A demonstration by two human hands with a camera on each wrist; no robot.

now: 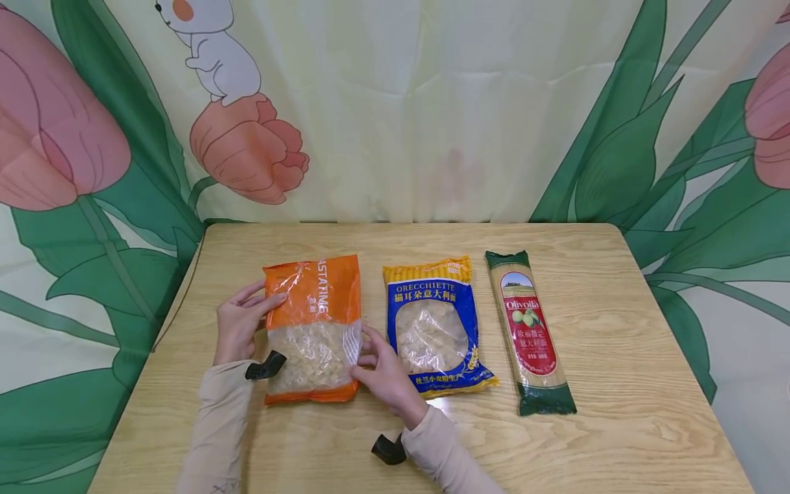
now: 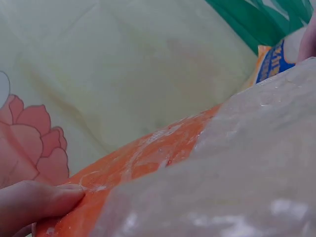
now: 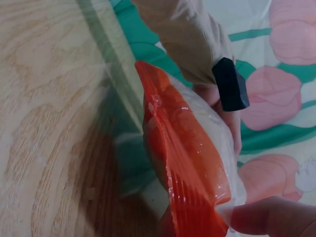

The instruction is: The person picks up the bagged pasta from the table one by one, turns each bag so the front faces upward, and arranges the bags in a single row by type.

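An orange pasta bag (image 1: 313, 291) with a clear lower window showing pale pasta is at the left of the table, between both hands. My left hand (image 1: 243, 322) pinches its left edge near the orange upper part; in the left wrist view the thumb (image 2: 59, 200) presses on the orange film. Lower down on the other side, my right hand (image 1: 385, 370) pinches the bag's right edge. The right wrist view shows the bag (image 3: 197, 148) edge-on, its orange seal tilted above the table, with a thumb (image 3: 271, 217) against it. Fingers behind the bag are partly hidden.
Just right of my right hand lies a blue and yellow orecchiette bag (image 1: 432, 329). Farther right is a long spaghetti pack (image 1: 531, 336) with green ends and a red label. The wooden table (image 1: 617, 357) meets a flower-printed curtain (image 1: 432, 123) at the back.
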